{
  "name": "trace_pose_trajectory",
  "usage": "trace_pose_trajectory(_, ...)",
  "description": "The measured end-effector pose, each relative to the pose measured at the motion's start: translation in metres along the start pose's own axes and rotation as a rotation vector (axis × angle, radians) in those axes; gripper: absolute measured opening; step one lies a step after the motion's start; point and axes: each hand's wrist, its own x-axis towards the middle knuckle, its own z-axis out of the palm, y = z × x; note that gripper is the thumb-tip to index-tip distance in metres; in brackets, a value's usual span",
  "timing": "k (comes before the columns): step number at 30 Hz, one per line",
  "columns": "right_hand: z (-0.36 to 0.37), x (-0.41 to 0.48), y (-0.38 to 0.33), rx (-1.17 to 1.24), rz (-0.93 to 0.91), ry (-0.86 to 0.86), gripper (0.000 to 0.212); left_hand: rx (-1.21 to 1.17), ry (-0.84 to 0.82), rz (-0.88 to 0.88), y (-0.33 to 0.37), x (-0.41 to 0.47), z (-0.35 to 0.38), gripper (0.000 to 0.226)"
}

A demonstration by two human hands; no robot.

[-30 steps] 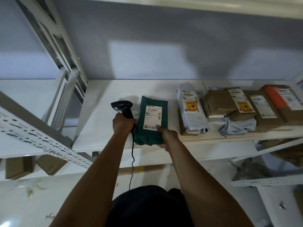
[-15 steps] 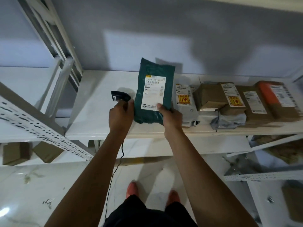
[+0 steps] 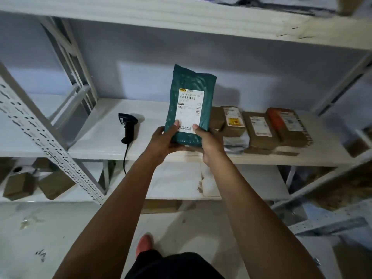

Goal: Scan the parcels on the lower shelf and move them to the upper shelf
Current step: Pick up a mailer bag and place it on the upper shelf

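Left hand (image 3: 163,140) and right hand (image 3: 209,141) clasp the bottom edge of the green parcel (image 3: 191,87), thumbs pressed on the front and fingers curled behind it. We note that each thumb sits at a lower corner of the white label (image 3: 190,105), so the barcode near the top stays uncovered and faces us. The parcel stands upright, clear of the lower shelf (image 3: 96,141), and we judge the two-handed hold at its base suits a push upward more than a scan.

The scanner (image 3: 128,125) lies on the lower shelf just left of the hands, its cord hanging over the front edge. It is free of both hands, which suggests this parcel's scan is done.

To the right, the brown boxes (image 3: 259,127) sit in a close row on the same shelf, labels up and ready for reading.

The upper shelf (image 3: 181,19) runs overhead. Its top surface is blurred, so we cannot tell what lies there.
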Motion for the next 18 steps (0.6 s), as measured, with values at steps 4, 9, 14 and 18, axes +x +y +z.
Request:
trace_pose_trajectory(4,-0.058,-0.031,-0.022,0.011,0.045,-0.137,0.027,-0.047,0.039,0.071,-0.017,-0.03,0.048,0.076)
trace_pose_trajectory(9,-0.103,-0.06,-0.044,0.139,0.071,-0.224,0.031,-0.114,0.047,0.112,-0.027,-0.062,0.091,0.074)
trace_pose_trajectory(14,-0.126,-0.077,-0.054,0.126,-0.016,-0.199,0.031,-0.117,0.051,0.131,-0.018,-0.084,0.119,0.063)
trace_pose_trajectory(18,-0.137,-0.088,-0.068,0.136,-0.13,-0.161,0.017,-0.085,0.028,0.154,0.0,-0.096,0.134,0.064)
